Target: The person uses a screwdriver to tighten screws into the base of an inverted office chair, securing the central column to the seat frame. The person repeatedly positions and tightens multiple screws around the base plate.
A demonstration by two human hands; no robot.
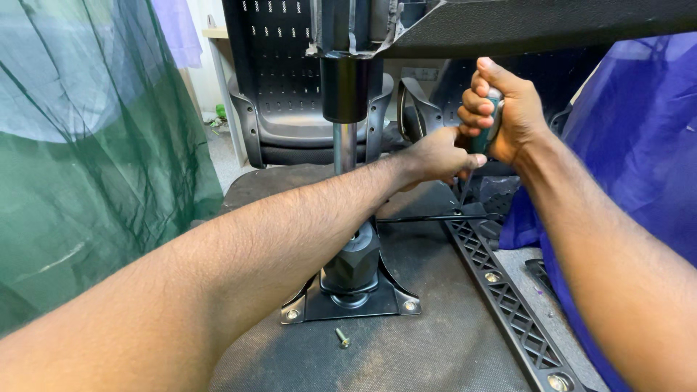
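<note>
Screwdriver [488, 123], gripped in the right hand [508, 109]; left hand [435, 154] fingers pinch its shaft just below. Fastening underway on the armrest bracket [508, 290]; next needs steady downward turning.

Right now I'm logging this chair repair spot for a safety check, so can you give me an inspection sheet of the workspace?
Surface: upturned grey seat underside, dusty, serving as the work surface.
Job's things: green-handled screwdriver; black mounting plate carrying the gas-lift column; black lattice armrest bracket along the seat's right edge.
Clutter: one loose screw lying in front of the plate.
Grippers: right hand fisted around the screwdriver handle; left hand at the tool's lower part, fingers partly hidden.
Cables: nothing seen.
Surroundings: second black perforated chair behind; green netting left; blue plastic sheet right.
</note>
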